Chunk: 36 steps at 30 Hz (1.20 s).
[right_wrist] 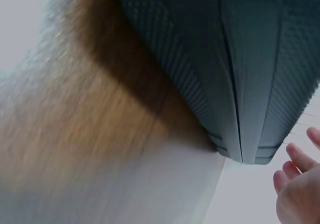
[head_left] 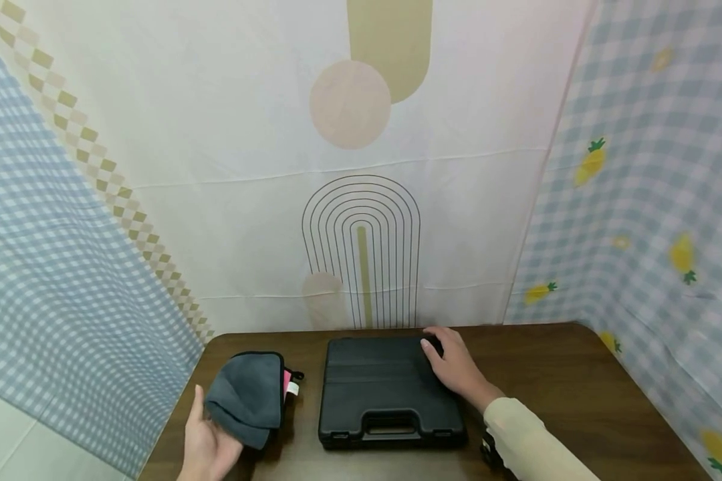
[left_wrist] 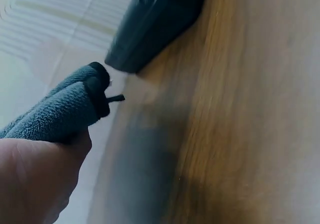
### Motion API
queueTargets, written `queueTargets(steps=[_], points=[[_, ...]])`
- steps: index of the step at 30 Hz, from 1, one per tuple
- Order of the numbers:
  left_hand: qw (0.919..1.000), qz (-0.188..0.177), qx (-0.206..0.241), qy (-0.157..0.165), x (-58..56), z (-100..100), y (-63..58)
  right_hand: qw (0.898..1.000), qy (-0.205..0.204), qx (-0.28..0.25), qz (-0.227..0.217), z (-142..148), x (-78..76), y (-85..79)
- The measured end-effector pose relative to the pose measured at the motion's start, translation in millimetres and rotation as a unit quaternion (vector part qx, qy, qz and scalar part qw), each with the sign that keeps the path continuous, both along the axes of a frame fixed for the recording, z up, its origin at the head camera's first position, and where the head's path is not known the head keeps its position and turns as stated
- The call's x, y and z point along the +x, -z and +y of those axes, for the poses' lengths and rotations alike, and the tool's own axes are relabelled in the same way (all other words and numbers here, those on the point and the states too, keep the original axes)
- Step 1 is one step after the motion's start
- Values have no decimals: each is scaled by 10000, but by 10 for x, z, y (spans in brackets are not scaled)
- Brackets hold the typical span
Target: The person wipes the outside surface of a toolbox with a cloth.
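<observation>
A folded dark grey cloth (head_left: 247, 394) with black edging and a pink-and-white tag lies in my left hand (head_left: 209, 444). The thumb stands up along its left side, and the other fingers are hidden beneath it. In the left wrist view the cloth (left_wrist: 60, 109) shows as thick, fuzzy folds above the table, with a small black loop at its end. On the table a closed black plastic case (head_left: 391, 381) lies flat, its handle towards me. My right hand (head_left: 457, 366) is at its far right corner, fingers loosely bent and spread in the right wrist view.
The case and cloth are over a brown wooden table (head_left: 553, 381) with rounded far corners. A patterned white curtain (head_left: 247, 234) hangs right behind it, with blue checked cloth (head_left: 638, 200) on both sides. A black strap-like item (head_left: 490, 449) shows under the right sleeve.
</observation>
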<state>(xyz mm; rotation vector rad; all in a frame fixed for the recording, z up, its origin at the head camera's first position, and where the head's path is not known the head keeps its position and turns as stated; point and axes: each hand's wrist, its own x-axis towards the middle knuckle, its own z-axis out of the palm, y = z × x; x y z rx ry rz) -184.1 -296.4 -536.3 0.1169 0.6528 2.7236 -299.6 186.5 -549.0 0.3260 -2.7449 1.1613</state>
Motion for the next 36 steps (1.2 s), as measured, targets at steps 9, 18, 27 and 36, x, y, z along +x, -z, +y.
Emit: queueTargets(steps=[9,18,27,36], points=[[9928,-722,-739,-607,-377,74,115,9995,142,-53,283,135,16,-35],[9377,-905,-3171,-1092,-426,157,124,9973,266,-321,612,81,18,-50],[7203,-1126,-6642,-1655,-306,-7,132,9962,259,-121,819,164,79,-11],[4807,410,-8553,-1891,-266,124,203,9973,245,215,664,254,190,29]])
